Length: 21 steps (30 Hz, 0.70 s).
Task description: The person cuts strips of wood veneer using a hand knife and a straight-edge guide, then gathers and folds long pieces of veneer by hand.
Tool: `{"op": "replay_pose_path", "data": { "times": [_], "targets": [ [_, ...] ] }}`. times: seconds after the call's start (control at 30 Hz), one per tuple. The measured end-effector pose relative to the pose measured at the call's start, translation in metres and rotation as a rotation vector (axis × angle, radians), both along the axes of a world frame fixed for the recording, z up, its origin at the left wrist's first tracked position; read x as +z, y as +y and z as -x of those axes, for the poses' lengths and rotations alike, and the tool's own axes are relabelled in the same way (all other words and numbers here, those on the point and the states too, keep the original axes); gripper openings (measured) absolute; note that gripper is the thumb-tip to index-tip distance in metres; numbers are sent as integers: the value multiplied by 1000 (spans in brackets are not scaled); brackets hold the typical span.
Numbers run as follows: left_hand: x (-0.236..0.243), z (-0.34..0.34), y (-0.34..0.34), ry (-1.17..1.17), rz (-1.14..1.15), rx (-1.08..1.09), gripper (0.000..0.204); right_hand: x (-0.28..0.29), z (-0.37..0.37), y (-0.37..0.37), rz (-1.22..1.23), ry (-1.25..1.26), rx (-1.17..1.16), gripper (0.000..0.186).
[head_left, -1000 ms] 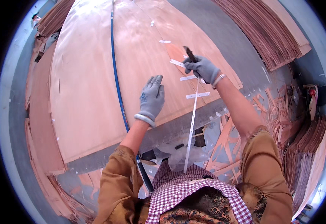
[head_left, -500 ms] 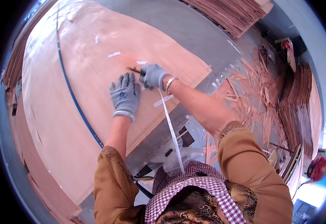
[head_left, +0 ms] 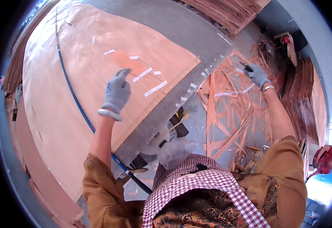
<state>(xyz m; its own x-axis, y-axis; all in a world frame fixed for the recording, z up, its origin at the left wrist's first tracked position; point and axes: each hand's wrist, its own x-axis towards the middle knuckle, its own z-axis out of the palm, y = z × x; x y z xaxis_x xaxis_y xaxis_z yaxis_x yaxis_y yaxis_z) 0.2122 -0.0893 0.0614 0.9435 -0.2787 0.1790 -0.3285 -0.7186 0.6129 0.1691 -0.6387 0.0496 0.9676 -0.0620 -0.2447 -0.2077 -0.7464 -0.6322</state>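
My left hand [head_left: 117,91], in a grey glove, is over the large pale wood veneer sheet [head_left: 71,125]. Its fingers are loosely stretched and hold nothing that I can see. Out to the right, beyond the sheet's edge, my gloved right hand [head_left: 256,75] is closed on a short dark knife-like tool [head_left: 245,67]; its exact kind is hard to make out. A white tape strip [head_left: 232,93] trails in the air by that hand, over wood scraps. Several white tape pieces [head_left: 155,88] lie on the sheet, some across a seam beside a darker orange patch [head_left: 126,62].
A blue hose [head_left: 71,91] crosses the sheet lengthwise. Short tape bits [head_left: 191,86] stick along the grey table edge. Veneer offcuts [head_left: 226,125] litter the floor at right, near stacked veneer [head_left: 301,98]. Another veneer stack [head_left: 226,13] stands at the far side. A clear plastic bag [head_left: 175,152] hangs at my apron.
My right hand has swung from the sheet far out to the right with the tool and tape strip. My left hand has lifted slightly and turned on edge. More tape pieces are visible on the sheet.
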Motion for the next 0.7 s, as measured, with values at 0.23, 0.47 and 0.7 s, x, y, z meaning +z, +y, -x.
{"op": "replay_pose_path", "data": {
  "times": [0.23,0.47,0.7],
  "targets": [
    [201,153,-97,-283,135,-917,37,-78,29,138,-820,284,-211,19],
    [211,222,-79,-258,210,-878,28,-93,9,192,-793,232,-411,21],
    [172,244,-31,270,531,-279,25,-120,-5,159,-816,168,-390,22]
  ]
}}
